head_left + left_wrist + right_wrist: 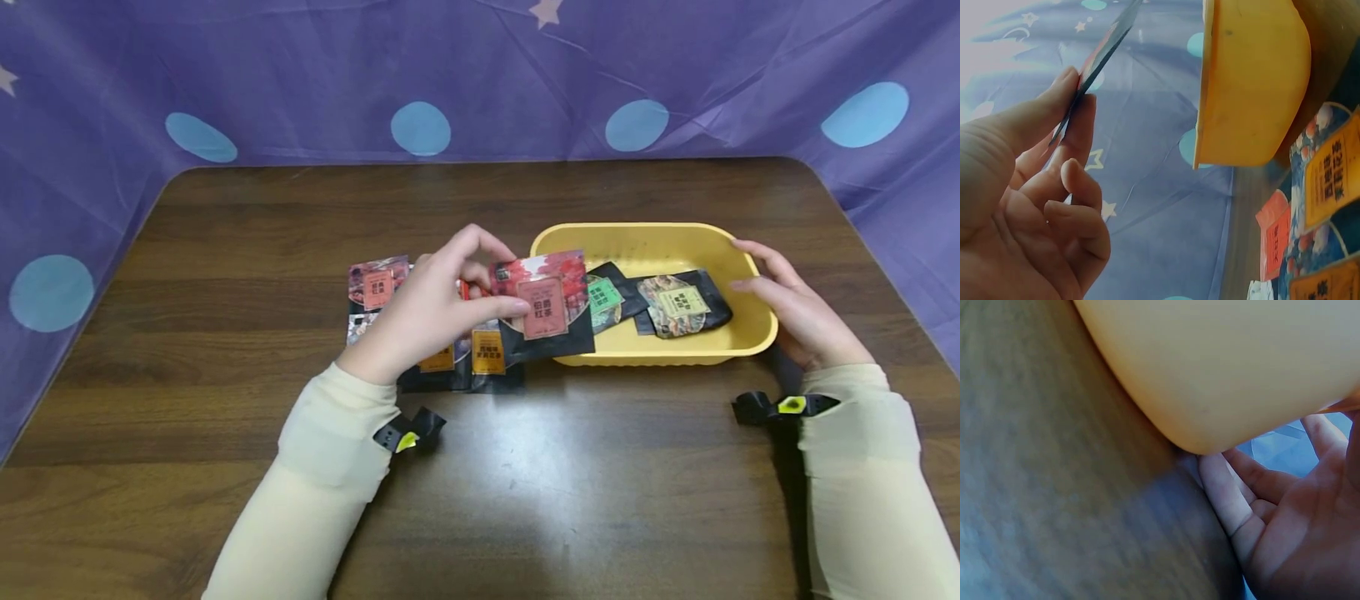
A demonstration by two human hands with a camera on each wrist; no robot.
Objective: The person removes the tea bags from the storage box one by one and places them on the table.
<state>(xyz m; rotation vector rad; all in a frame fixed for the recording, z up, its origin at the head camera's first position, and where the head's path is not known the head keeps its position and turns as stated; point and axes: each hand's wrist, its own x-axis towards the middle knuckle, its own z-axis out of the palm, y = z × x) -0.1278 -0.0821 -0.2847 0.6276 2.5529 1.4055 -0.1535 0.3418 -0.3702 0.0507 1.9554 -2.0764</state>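
My left hand [442,300] pinches a red-and-black tea sachet [546,304] between thumb and fingers, above the table by the tub's left end. In the left wrist view the sachet [1100,62] shows nearly edge-on, apart from the tub. My right hand [806,317] grips the right end of a yellow plastic tub [660,360], its thumb over the rim. The right wrist view shows fingers against the tub's outer wall [1229,375]. Inside the tub lie a green-labelled sachet [604,295] and a sachet with a pale yellow label [682,303].
Left of the tub, several sachets lie on the wooden table [247,333], partly behind my left hand: a red-labelled sachet [377,283] and an orange-labelled sachet [489,354] among them. A purple cloth [510,75] with blue dots hangs behind the table.
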